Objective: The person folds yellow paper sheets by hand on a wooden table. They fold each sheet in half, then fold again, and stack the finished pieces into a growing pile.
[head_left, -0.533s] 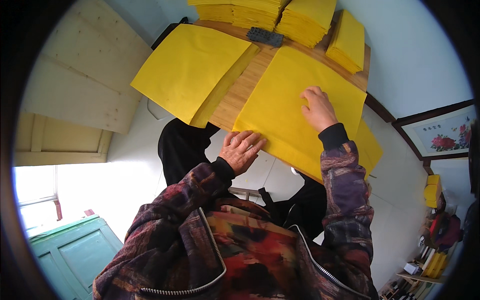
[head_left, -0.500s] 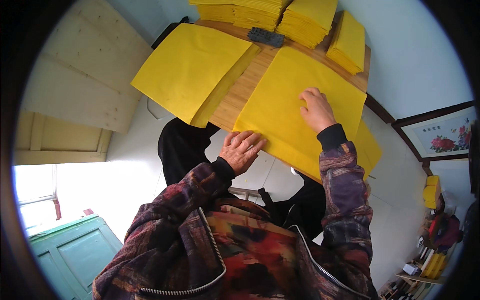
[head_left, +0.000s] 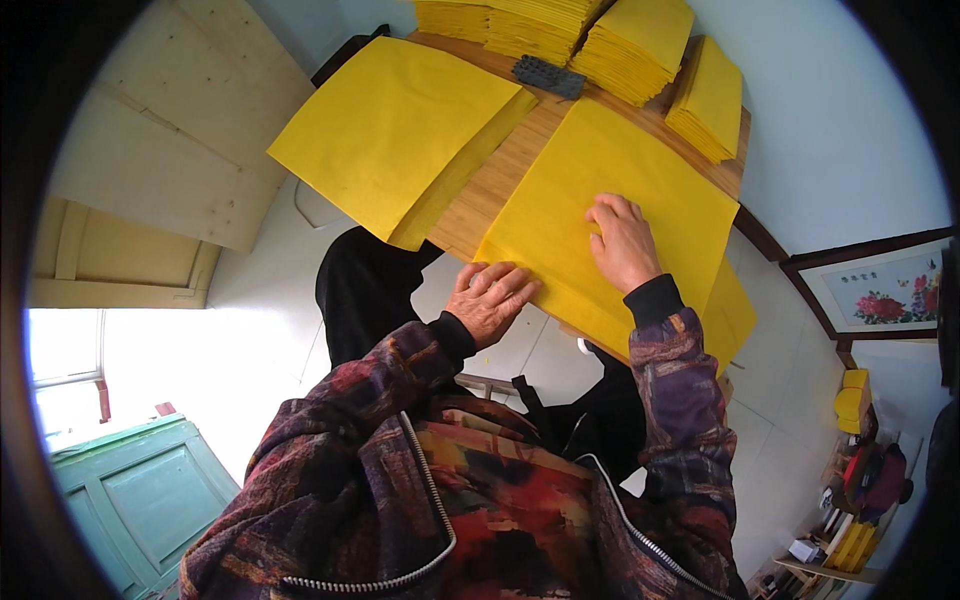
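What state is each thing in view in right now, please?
Right yellow sheet: lying flat on the wooden table.
Left hand: fingers over that sheet's near edge.
Right hand: fingers curled, over the sheet; contact unclear.
Left yellow sheet: spread out.
Yellow stacks at the back: piled up.
Grey block: lying on the table.
Patterned jacket: unzipped.
Green panelled door: cannot tell whether open.
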`<state>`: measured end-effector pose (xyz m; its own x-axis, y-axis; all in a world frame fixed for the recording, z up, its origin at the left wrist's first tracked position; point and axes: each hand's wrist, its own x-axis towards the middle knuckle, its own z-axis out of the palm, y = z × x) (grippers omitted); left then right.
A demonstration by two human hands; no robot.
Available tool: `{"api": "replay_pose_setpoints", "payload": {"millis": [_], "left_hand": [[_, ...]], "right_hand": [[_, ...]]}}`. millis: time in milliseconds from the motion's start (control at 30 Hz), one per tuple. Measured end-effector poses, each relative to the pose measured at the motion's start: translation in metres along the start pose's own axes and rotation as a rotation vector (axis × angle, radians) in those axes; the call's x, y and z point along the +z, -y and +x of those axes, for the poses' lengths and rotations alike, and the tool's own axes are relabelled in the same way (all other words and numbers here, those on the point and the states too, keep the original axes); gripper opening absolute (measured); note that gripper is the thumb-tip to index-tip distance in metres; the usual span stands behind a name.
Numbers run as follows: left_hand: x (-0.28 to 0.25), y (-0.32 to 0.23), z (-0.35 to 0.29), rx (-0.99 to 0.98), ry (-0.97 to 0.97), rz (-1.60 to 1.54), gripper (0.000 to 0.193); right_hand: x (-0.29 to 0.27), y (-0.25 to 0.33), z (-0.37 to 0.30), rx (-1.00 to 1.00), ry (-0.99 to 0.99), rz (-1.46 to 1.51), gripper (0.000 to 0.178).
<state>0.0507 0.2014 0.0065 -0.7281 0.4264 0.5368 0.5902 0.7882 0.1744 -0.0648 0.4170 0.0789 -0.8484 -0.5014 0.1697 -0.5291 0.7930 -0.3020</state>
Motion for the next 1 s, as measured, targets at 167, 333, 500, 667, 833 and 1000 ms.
{"api": "replay_pose_setpoints", "payload": {"millis": [167, 333, 500, 667, 833, 1000], "left_hand": [[0.002, 0.001, -0.002, 0.005, 0.015, 0.007, 0.048], [0.004, 0.001, -0.001, 0.018, -0.019, 0.023, 0.057], [0.004, 0.001, -0.001, 0.016, -0.03, 0.025, 0.055], [0.004, 0.001, -0.001, 0.021, -0.049, 0.038, 0.053], [0.004, 0.001, -0.001, 0.013, -0.034, 0.028, 0.054], [0.002, 0.0, 0.0, 0.004, -0.015, 0.029, 0.054]], "right_hand": [[0.0, 0.003, -0.006, -0.011, 0.014, 0.007, 0.019], [0.0, 0.002, -0.007, -0.034, 0.029, 0.035, 0.021], [0.006, 0.004, 0.0, -0.05, -0.002, 0.062, 0.025], [0.009, 0.008, -0.001, -0.065, 0.024, 0.053, 0.026], [0.012, 0.008, -0.003, -0.08, 0.003, 0.05, 0.023], [0.02, 0.007, -0.004, -0.103, -0.047, 0.038, 0.023]]}}
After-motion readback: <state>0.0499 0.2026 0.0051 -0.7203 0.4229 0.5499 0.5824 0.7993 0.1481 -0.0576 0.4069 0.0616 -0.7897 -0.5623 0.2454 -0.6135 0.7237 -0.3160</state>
